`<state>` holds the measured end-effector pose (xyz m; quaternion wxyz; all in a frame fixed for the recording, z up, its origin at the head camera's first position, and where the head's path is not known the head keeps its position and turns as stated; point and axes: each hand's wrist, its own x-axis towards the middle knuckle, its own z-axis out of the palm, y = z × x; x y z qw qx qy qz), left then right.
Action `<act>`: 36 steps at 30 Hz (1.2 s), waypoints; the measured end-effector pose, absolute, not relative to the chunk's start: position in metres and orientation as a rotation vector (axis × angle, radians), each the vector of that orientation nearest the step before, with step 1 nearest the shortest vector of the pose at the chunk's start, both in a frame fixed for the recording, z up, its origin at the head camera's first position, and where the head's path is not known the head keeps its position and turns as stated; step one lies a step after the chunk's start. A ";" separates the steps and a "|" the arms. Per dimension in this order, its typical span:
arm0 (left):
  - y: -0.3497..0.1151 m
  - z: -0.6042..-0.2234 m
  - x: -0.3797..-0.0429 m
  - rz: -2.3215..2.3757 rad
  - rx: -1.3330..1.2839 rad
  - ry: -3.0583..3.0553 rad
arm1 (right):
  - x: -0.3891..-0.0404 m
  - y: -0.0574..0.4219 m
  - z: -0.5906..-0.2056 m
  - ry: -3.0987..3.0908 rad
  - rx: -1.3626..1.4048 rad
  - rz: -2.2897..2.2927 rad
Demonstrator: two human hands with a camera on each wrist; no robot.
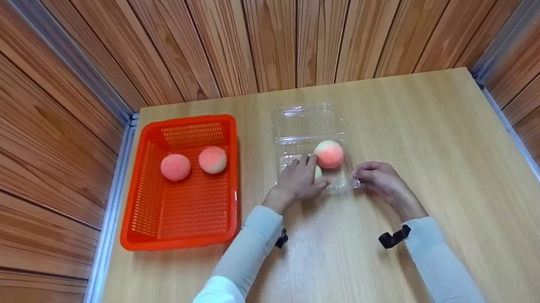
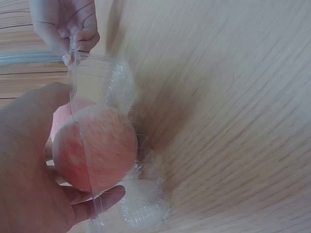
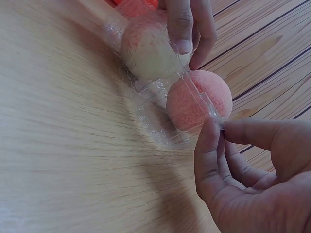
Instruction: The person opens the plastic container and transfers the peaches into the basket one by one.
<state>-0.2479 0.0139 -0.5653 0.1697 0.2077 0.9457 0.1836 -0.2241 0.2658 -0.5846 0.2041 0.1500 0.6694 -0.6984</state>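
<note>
A clear plastic clamshell box [image 1: 344, 179] lies on the table with its lid [image 1: 305, 120] folded back away from me. My left hand [image 1: 298, 179] curls over a peach [image 2: 97, 148] in the near left part of the box, and the left wrist view has the thumb and fingers around it. A second peach [image 1: 330, 154] sits beside it, farther back and right. At the near right corner my right hand [image 1: 380, 178] pinches the box's rim between thumb and forefinger, as the right wrist view shows closely.
An orange-red plastic basket [image 1: 177, 236] stands on the left of the wooden table [image 1: 437, 150], with two peaches, one left [image 1: 175, 167] and one right [image 1: 212, 159], inside. Wood-panelled walls [image 1: 274, 25] enclose the table at the back and sides.
</note>
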 end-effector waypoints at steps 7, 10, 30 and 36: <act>0.011 -0.569 -0.250 0.521 0.558 2.685 | -0.224 0.265 -0.584 1.878 0.413 -1.927; 0.010 -0.569 -0.250 0.517 0.565 2.703 | -0.224 0.265 -0.583 1.876 0.413 -1.932; 0.009 -0.570 -0.253 0.665 0.489 2.624 | -0.223 0.265 -0.580 1.874 0.392 -1.934; 0.009 -0.569 -0.253 0.699 0.442 2.601 | -0.223 0.265 -0.582 1.875 0.403 -1.930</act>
